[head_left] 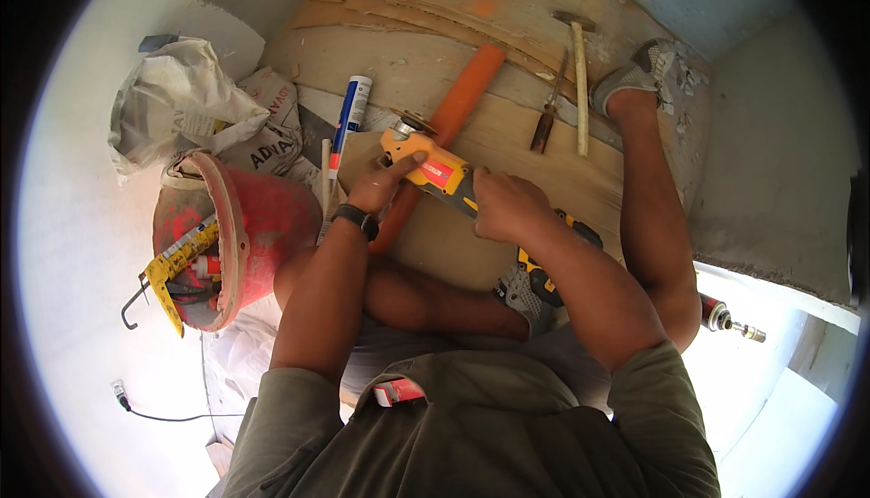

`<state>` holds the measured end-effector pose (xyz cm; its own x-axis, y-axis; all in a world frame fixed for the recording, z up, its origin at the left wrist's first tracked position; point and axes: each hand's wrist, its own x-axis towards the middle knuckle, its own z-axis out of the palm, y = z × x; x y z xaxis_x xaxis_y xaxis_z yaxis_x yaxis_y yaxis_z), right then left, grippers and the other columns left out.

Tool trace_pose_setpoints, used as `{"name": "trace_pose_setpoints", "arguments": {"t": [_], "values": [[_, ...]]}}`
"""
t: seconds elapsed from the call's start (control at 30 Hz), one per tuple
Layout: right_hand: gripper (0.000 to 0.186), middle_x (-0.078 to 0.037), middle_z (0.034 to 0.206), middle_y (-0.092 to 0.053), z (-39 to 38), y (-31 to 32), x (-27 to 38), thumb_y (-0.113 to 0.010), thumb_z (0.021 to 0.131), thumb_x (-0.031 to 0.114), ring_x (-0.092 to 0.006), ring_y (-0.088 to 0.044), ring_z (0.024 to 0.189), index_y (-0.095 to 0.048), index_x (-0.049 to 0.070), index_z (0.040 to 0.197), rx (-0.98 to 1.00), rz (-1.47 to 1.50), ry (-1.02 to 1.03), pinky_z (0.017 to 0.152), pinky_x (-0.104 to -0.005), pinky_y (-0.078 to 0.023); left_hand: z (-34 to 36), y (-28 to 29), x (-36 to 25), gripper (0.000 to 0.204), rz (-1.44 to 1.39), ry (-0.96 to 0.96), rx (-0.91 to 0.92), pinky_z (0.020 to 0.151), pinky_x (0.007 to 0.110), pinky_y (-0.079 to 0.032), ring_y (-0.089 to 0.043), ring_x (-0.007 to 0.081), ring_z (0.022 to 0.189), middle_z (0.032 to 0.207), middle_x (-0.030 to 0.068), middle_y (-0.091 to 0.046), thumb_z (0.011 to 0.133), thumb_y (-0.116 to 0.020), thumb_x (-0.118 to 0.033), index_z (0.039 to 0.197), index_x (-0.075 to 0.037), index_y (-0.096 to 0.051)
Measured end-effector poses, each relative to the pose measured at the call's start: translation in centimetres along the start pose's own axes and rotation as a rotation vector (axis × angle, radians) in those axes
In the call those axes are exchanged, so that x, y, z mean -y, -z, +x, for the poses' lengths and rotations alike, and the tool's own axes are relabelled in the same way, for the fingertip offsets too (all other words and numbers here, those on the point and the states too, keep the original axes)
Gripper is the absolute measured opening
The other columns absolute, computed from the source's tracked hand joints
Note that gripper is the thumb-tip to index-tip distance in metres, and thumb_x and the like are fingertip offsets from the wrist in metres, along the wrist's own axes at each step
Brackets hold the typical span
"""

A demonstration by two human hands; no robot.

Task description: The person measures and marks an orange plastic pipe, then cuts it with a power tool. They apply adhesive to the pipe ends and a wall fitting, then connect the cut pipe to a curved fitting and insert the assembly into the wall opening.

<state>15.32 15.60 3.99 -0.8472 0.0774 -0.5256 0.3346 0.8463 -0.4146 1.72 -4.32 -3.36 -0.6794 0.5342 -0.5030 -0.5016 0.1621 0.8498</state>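
I hold a yellow and black cordless angle grinder (441,174) across my lap. My left hand (379,183) is closed round its head end, thumb along the yellow casing. My right hand (507,205) grips the body farther back. At the head sits a disc (414,122), above an orange pipe (471,81) that lies slanting on the floor and passes under the tool. Yellow and black parts (536,273) show beside my right forearm; whether they belong to the grinder I cannot tell, as the arm hides the join.
A red bucket (276,226) at the left holds a yellow caulking gun (177,262). Behind it are crumpled sacks (186,99) and a blue and white sealant tube (352,117). A screwdriver (544,126) and a hammer (580,90) lie on the cardboard (435,235). My legs flank the work.
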Motion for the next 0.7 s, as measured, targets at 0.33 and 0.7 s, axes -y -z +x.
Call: {"name": "trace_pose_setpoints", "arguments": {"t": [0.33,0.7], "values": [[0.049,-0.021,0.114,-0.073,-0.34,0.78,0.81,-0.073,0.076,0.006,-0.0357,-0.072,0.108,-0.057,-0.003,0.122,0.048,-0.007,-0.054,0.091,-0.0451,-0.058,-0.49,-0.34,-0.56,0.057,-0.035,-0.013,0.004,0.102,0.033,-0.047,-0.063,0.0174,0.115,0.124,0.0097,-0.067,0.091,-0.081,-0.032,0.132,0.003,-0.060],[0.051,-0.021,0.115,-0.073,-0.55,0.92,0.89,-0.073,0.076,0.008,-0.0341,-0.073,0.108,-0.058,-0.004,0.123,0.038,-0.030,-0.041,0.091,-0.0437,-0.059,-0.18,0.09,0.16,0.060,-0.004,0.014,-0.026,0.102,0.033,-0.046,-0.062,0.0190,0.115,0.124,0.0105,-0.067,0.090,-0.081,-0.035,0.131,0.003,-0.060]]}}
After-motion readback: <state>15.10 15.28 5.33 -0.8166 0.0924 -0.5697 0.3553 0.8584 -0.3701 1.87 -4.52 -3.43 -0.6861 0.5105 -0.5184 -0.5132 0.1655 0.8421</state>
